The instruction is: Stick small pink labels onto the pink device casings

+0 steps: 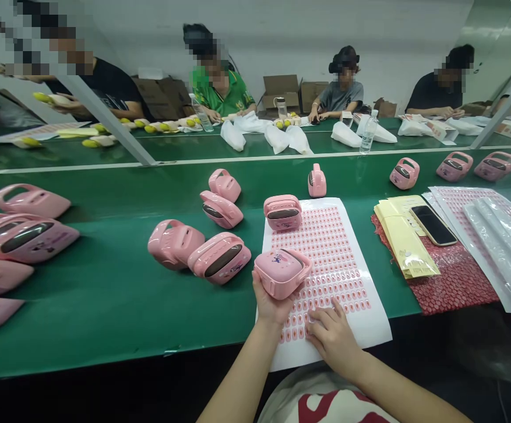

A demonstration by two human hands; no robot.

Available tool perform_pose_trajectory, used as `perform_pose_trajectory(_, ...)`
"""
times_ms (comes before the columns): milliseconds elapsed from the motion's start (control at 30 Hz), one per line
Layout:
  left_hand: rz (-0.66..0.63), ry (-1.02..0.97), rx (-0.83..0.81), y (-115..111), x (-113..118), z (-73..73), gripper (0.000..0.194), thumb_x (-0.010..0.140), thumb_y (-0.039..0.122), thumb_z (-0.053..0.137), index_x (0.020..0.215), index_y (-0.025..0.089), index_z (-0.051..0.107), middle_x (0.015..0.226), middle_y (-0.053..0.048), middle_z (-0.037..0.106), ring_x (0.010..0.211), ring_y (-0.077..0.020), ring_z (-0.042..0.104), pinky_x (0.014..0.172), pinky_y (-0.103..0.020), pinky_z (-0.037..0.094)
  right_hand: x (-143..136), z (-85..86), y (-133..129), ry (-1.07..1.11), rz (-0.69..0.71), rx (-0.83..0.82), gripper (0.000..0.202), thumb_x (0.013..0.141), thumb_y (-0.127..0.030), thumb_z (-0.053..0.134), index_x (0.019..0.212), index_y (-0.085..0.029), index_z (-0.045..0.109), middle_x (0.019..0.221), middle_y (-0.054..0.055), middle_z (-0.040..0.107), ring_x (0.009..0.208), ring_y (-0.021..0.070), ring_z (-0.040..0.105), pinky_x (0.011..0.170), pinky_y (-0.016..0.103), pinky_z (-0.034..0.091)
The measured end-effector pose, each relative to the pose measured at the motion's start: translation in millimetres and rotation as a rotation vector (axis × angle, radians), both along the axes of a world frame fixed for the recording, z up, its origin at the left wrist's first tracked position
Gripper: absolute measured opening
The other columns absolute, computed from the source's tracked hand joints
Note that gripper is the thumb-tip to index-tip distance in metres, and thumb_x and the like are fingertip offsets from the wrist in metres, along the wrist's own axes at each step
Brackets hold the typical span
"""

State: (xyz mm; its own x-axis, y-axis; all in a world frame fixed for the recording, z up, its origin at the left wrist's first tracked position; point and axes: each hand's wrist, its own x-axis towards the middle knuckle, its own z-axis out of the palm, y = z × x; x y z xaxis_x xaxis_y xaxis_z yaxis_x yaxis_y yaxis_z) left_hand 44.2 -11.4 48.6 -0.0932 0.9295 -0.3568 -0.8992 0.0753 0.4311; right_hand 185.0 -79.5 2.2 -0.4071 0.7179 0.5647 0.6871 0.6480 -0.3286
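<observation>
My left hand [272,304] is wrapped round the underside of a pink plastic handled device [281,271] and holds it tilted above the sticker sheet [361,329]. Pale pink, with a small printed figure, is the face turned up. On the white sheet, among rows of small pink oval stickers, rests my right hand [332,335]. Its fingers are bent and somewhat apart, and I see nothing held in them. Another pink device [282,212] with a dark window stands on the sheet's far left part.
Several more pink devices [220,258] stand to the left on the green table [118,317]. A phone [434,224], yellow packets [403,235] and red bubble wrap [453,276] lie at right, by plastic-wrapped packs [502,241]. Co-workers sit beyond a raised rail [238,160].
</observation>
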Motion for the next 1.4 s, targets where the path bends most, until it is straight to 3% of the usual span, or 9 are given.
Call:
perform_pose_trajectory(200, -0.024, -0.045, 0.03, -11.1, -5.5, -12.1, 0.043, 0.077, 0.053, 0.051, 0.108, 0.024, 0.058, 0.099, -0.009, 0.066, 0.082, -0.028, 0.063, 0.059, -0.043, 0.055, -4.9, -5.1, -12.3, 0.066, -0.029, 0.031, 0.007, 0.084, -0.02, 0.051, 0.08, -0.02, 0.056, 0.09, 0.001, 0.066, 0.083, 0.0153, 0.057, 0.105, 0.04, 0.02)
perform_pose_trajectory(433, -0.045, -0.106, 0.131, -13.0, -11.2, -22.0, 0.042, 0.077, 0.05, 0.053, 0.115, 0.03, 0.055, 0.102, -0.007, 0.065, 0.088, -0.0286, 0.062, 0.064, -0.044, 0.055, -6.4, -20.5, -8.2, 0.084, 0.005, 0.19, 0.015, 0.086, -0.015, 0.045, 0.081, -0.021, 0.058, 0.087, 0.001, 0.067, 0.084, 0.0162, 0.056, 0.101, 0.043, 0.024)
perform_pose_trajectory(567, -0.08, -0.138, 0.157, -13.0, -15.0, -26.3, 0.042, 0.074, 0.05, 0.057, 0.109, 0.027, 0.058, 0.101, -0.008, 0.067, 0.087, -0.028, 0.063, 0.066, -0.044, 0.055, -5.7, -19.7, -7.7, 0.121, -0.001, 0.149, 0.016, 0.088, -0.018, 0.044, 0.086, -0.02, 0.059, 0.086, 0.001, 0.067, 0.085, 0.0158, 0.056, 0.099, 0.039, 0.026)
perform_pose_trajectory(700, -0.055, -0.1, 0.124, -10.0, -12.8, -21.8, 0.044, 0.072, 0.052, 0.057, 0.108, 0.027, 0.058, 0.1, -0.008, 0.066, 0.085, -0.0279, 0.063, 0.064, -0.043, 0.055, -0.2, -12.0, -5.6, 0.086, 0.029, 0.096, 0.018, 0.089, -0.026, 0.045, 0.098, -0.019, 0.058, 0.092, 0.002, 0.068, 0.086, 0.0161, 0.058, 0.099, 0.037, 0.027)
perform_pose_trajectory(867, 0.0, 0.006, -0.01, 3.2, -1.0, -7.1, 0.045, 0.078, 0.056, 0.047, 0.107, 0.023, 0.058, 0.095, -0.009, 0.065, 0.077, -0.026, 0.064, 0.058, -0.041, 0.055, 10.7, -2.3, 8.8, 0.019, 0.118, 0.101, 0.015, 0.085, -0.032, 0.052, 0.091, -0.021, 0.061, 0.092, 0.001, 0.069, 0.094, 0.0184, 0.059, 0.094, 0.036, 0.035)
perform_pose_trajectory(1067, 0.007, 0.021, -0.011, 14.8, 4.2, -1.4, 0.047, 0.08, 0.056, 0.043, 0.106, 0.02, 0.058, 0.092, -0.01, 0.065, 0.075, -0.0259, 0.064, 0.055, -0.039, 0.055, 14.4, 5.5, 21.1, -0.07, 0.152, 0.056, 0.021, 0.077, -0.04, 0.062, 0.088, -0.021, 0.062, 0.097, 0.004, 0.069, 0.092, 0.0214, 0.059, 0.086, 0.039, 0.043)
perform_pose_trajectory(1200, 0.017, 0.017, 0.0, 11.9, 3.1, -1.4, 0.046, 0.077, 0.056, 0.048, 0.107, 0.022, 0.058, 0.094, -0.009, 0.064, 0.077, -0.0257, 0.063, 0.055, -0.039, 0.055, 6.8, 0.0, 12.4, -0.065, 0.081, 0.033, 0.019, 0.076, -0.032, 0.065, 0.09, -0.02, 0.06, 0.099, 0.005, 0.068, 0.093, 0.0223, 0.058, 0.087, 0.042, 0.042)
perform_pose_trajectory(1400, 0.021, -0.012, -0.001, -1.9, -1.5, -5.7, 0.04, 0.078, 0.055, 0.048, 0.098, 0.024, 0.061, 0.095, -0.006, 0.065, 0.077, -0.0238, 0.063, 0.056, -0.039, 0.055, -3.6, -6.8, -4.7, 0.016, 0.016, 0.052, 0.008, 0.084, -0.019, 0.052, 0.088, -0.019, 0.059, 0.094, 0.005, 0.068, 0.086, 0.0187, 0.057, 0.084, 0.037, 0.043)
